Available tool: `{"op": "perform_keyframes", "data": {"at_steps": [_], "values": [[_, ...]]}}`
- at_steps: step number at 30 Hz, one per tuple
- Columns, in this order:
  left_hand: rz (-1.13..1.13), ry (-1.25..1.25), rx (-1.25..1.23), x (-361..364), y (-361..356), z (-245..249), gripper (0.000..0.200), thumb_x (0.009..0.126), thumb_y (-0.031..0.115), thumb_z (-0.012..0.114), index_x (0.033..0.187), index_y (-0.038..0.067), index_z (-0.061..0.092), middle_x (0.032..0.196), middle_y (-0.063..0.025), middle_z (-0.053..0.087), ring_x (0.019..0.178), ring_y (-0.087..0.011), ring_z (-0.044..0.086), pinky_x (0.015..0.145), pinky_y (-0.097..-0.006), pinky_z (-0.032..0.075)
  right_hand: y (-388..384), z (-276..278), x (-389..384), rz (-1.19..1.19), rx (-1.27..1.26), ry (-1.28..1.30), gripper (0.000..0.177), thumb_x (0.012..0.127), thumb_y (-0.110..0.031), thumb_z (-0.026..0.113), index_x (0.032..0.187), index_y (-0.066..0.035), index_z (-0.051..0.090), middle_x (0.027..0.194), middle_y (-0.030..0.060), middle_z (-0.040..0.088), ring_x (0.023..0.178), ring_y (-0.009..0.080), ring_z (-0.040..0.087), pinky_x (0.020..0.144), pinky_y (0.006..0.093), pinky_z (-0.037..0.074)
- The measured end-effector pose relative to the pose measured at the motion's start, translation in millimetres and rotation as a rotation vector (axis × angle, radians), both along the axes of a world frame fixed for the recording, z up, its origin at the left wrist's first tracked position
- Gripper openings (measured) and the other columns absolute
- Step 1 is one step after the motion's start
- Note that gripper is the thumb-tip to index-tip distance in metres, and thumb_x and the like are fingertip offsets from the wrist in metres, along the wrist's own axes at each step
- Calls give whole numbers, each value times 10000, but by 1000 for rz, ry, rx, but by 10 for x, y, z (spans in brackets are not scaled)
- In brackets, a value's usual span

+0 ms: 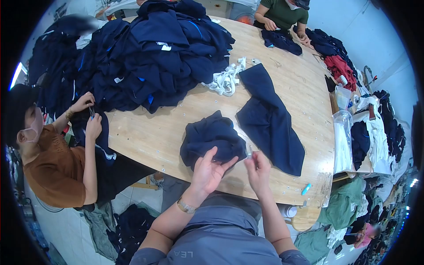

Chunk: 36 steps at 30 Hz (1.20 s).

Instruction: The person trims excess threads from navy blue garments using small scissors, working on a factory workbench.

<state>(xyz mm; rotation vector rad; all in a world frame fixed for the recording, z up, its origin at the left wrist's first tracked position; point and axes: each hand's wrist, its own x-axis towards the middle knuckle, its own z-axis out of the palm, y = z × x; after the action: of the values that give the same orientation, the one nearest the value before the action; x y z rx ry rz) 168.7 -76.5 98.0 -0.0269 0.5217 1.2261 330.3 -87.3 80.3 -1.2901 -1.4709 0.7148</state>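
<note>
A bunched navy garment (pixel 210 137) lies on the table in front of me. At its near edge, my left hand (pixel 207 173) is palm up with thumb and fingers spread, gripping nothing that I can see. My right hand (pixel 259 171) is closed around small metal thread snips (pixel 249 153), whose tip points up beside the garment's right edge. To the right, a folded navy fabric piece (pixel 273 121) stretches across the tabletop, just beyond my right hand.
A large heap of navy garments (pixel 150 57) covers the far left of the wooden table (pixel 309 97). White fabric scraps (pixel 225 81) sit mid-table, and a blue-green tool (pixel 306 189) lies near the front right. Co-workers sit at left (pixel 57 163) and far right (pixel 285 17), each handling navy cloth.
</note>
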Motion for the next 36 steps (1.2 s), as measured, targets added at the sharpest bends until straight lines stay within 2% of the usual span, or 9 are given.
{"op": "perform_keyframes", "data": {"at_steps": [2,5,10,16,19,26,32,35,36], "values": [[-5,1,7,-17,-1,7,252,971,136,438,1111,-54,525,1122,-163,585,1066,-283,570,937,-496,491,46,-37,21,13,-103,345,247,811,-154,727,972,-32,585,596,-75,359,492,30,292,453,201,229],[-36,50,80,-5,-14,-22,334,981,186,424,1218,-49,452,1171,-172,570,1103,-266,566,960,-504,478,134,191,-81,52,-130,220,316,828,-127,711,1094,-39,565,635,-108,324,535,-8,266,465,180,195],[-4,115,82,6,-25,-46,328,985,206,427,1203,-35,463,1169,-164,572,1093,-263,570,952,-499,485,251,4,-187,130,-308,356,80,854,-90,671,878,-25,630,683,-71,520,581,-7,393,497,167,292],[59,146,107,-8,9,-67,311,985,215,441,1165,-33,489,1161,-155,578,1086,-258,574,931,-493,501,170,-70,-233,35,-405,572,93,883,-91,627,946,-24,612,712,-60,540,614,-3,432,539,161,306],[49,185,130,-2,15,-61,310,984,225,448,1150,-30,502,1150,-150,585,1082,-252,577,932,-485,504,146,74,-267,-29,-210,486,51,891,-59,609,915,-21,632,695,-91,497,560,-9,340,491,167,260],[28,191,131,27,9,-104,234,965,164,492,1154,27,519,1123,-105,593,1010,-215,601,855,-405,530,88,186,-156,217,-16,-94,347,739,28,607,1076,-50,631,714,56,643,592,84,598,540,227,460],[20,268,268,19,-9,-160,248,918,26,502,1166,24,509,1102,-95,597,975,-214,617,817,-373,541,7,217,-242,154,-51,46,151,786,-90,675,907,-25,613,640,56,590,535,65,534,481,222,401],[54,227,183,28,7,-61,261,917,13,483,1178,20,498,1105,-98,593,989,-221,616,835,-388,544,16,-82,-113,122,-34,135,205,807,-190,698,832,-26,577,583,53,529,515,63,489,461,237,361],[53,227,184,21,8,-70,263,919,15,482,1181,18,495,1109,-100,592,995,-224,615,846,-398,542,4,8,-109,90,-54,86,272,800,-254,709,807,-20,570,558,53,499,472,117,478,453,273,357]]}}
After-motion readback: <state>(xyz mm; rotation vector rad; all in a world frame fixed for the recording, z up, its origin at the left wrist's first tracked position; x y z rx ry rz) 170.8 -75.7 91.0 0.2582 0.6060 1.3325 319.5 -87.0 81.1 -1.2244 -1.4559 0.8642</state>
